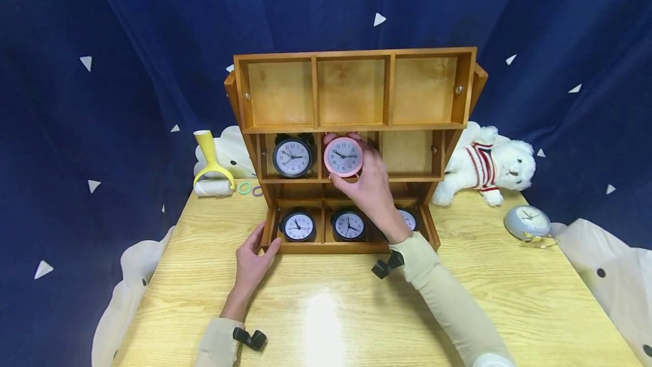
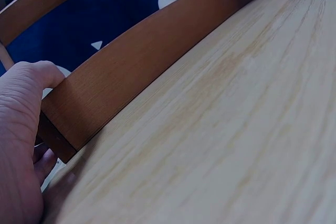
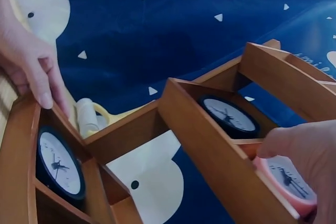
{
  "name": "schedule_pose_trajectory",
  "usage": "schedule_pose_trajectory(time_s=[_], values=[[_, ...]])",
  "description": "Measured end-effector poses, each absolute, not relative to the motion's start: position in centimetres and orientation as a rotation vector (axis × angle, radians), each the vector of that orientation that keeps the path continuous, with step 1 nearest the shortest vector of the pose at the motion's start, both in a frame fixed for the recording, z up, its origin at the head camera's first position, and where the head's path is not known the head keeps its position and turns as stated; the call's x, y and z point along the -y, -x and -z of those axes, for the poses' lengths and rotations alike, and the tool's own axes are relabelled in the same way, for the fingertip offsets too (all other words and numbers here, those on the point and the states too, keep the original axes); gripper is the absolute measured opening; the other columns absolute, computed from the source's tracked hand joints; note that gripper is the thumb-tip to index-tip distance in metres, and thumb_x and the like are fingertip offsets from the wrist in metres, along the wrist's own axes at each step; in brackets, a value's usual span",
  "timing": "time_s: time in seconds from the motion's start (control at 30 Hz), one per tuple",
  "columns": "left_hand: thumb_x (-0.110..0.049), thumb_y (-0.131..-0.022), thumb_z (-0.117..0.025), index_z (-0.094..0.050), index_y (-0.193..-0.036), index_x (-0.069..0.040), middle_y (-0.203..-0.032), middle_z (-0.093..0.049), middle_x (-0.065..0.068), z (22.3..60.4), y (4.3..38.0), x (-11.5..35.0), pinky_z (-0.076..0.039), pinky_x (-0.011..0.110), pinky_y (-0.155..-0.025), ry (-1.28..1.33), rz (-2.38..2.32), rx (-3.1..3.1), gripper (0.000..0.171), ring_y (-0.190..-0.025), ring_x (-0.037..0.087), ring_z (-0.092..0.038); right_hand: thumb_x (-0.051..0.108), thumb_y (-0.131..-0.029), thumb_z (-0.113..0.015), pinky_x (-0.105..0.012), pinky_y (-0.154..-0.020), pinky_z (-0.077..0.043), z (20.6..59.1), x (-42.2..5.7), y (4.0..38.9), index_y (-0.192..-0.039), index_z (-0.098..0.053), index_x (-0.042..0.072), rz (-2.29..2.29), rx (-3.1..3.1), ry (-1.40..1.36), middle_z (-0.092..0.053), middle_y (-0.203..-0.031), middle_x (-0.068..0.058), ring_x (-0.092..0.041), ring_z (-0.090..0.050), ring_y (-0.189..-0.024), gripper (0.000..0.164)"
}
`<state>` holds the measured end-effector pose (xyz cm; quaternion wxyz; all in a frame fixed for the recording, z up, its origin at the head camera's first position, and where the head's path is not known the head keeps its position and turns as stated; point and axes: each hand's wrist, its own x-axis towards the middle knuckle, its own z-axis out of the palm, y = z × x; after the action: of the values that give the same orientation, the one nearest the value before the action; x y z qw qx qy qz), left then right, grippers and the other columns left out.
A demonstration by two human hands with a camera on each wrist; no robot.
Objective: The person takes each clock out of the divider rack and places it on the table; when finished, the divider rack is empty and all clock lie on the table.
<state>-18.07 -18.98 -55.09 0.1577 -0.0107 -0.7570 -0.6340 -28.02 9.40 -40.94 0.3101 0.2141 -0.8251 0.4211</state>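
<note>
My right hand grips a pink alarm clock in the middle compartment of the middle tier of a wooden shelf. Its white dial faces me, and my fingers wrap its right side, with the thumb low. Beside it, in the left compartment, stands a black alarm clock. My left hand holds the shelf's lower left front corner, the thumb over the edge in the left wrist view. In the bottom tier sit two dark clocks, one at left and one mid; my right wrist partly hides a third clock.
A grey-blue clock lies on the table at right, near a white plush bear in a striped sweater. Behind the left side are a yellow-handled lint roller and a green ring. A dark blue curtain hangs behind.
</note>
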Motion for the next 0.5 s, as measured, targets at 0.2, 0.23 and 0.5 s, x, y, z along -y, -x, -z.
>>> schedule_pose_trajectory(time_s=[0.2,0.23,0.5], values=[[-0.002,-0.09,-0.08,-0.054,-0.144,0.011,-0.142,-0.06,0.028,55.3,18.2,19.0,-0.051,0.034,-0.108,0.046,1.822,2.151,0.061,-0.126,0.042,-0.062,0.027,-0.074,-0.095,-0.054,-0.1,-0.055,41.7,-8.6,28.4,-0.15,-0.049,0.003,-1.051,2.145,-0.499,-0.063,-0.137,-0.017,-0.034,-0.063,-0.123,0.092],[-0.002,-0.09,-0.08,-0.054,-0.144,0.011,-0.142,-0.06,0.028,55.3,18.2,19.0,-0.05,0.034,-0.108,0.049,1.826,2.149,0.061,-0.126,0.043,-0.062,0.028,-0.074,-0.095,-0.055,-0.099,-0.056,41.8,-8.5,28.4,-0.15,-0.049,0.003,-1.042,2.145,-0.485,-0.063,-0.137,-0.017,-0.034,-0.063,-0.122,0.093],[-0.003,-0.09,-0.08,-0.054,-0.144,0.012,-0.142,-0.059,0.028,55.2,18.2,19.1,-0.05,0.027,-0.107,0.043,1.828,2.153,0.061,-0.127,0.042,-0.062,0.029,-0.074,-0.094,-0.053,-0.094,-0.06,41.6,-8.1,28.4,-0.149,-0.05,0.004,-1.013,2.17,-0.426,-0.067,-0.132,-0.017,-0.036,-0.068,-0.116,0.09]])
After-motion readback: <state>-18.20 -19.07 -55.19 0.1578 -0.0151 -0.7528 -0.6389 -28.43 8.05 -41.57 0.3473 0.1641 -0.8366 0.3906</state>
